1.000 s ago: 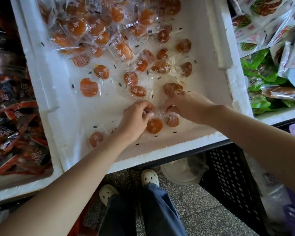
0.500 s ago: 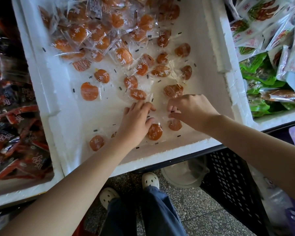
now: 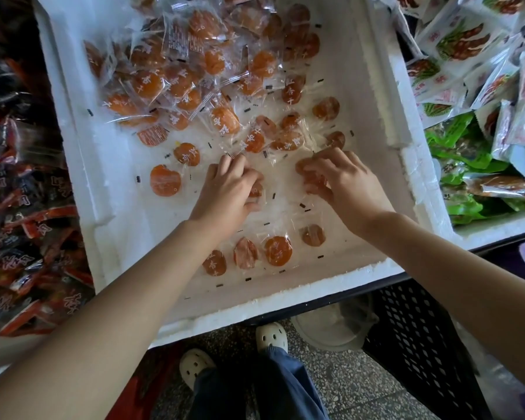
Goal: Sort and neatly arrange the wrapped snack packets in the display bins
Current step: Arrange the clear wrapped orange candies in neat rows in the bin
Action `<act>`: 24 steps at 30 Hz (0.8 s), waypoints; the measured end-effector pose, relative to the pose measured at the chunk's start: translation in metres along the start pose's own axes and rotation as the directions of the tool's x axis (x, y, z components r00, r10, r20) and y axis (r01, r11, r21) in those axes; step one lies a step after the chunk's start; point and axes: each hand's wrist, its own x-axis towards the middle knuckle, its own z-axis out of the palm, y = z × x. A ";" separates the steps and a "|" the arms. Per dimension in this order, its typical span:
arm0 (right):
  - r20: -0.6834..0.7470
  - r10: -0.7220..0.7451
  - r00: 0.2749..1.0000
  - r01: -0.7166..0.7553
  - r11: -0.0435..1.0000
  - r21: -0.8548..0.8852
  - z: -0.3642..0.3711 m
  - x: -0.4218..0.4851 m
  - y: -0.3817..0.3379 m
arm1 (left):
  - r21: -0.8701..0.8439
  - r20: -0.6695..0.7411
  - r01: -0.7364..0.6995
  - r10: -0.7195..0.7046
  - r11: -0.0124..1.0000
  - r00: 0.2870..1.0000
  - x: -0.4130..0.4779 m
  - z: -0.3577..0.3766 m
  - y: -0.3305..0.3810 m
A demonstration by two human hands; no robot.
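Snack packets [image 3: 194,80] lie heaped upper left in the white foam bin [image 3: 73,147] and scattered mid-frame, where your left grip [image 3: 228,189] and right grip [image 3: 343,183] each clamp on one.

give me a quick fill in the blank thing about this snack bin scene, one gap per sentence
The left hand and right hand both work inside the ___ foam bin.
The packets in it hold round ___ snacks.
The green packets lie in the bin on the person's ___ side.
The slotted crate below the bins is ___.

Missing words: white; orange; right; black
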 end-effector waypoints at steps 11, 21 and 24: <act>0.036 0.040 0.999 -0.042 0.998 0.047 -0.059 0.012 0.013 | -0.435 -0.095 0.178 -0.241 0.883 0.966 -0.013 -0.012 0.013; 0.592 0.062 0.804 0.023 0.990 -0.136 -0.037 -0.004 0.013 | -0.805 0.120 0.268 -0.298 0.529 0.947 -0.023 -0.020 0.050; 0.571 0.061 0.818 -0.032 0.998 -0.062 -0.027 -0.002 0.013 | -0.826 0.148 0.278 -0.287 0.491 0.947 -0.024 -0.019 0.052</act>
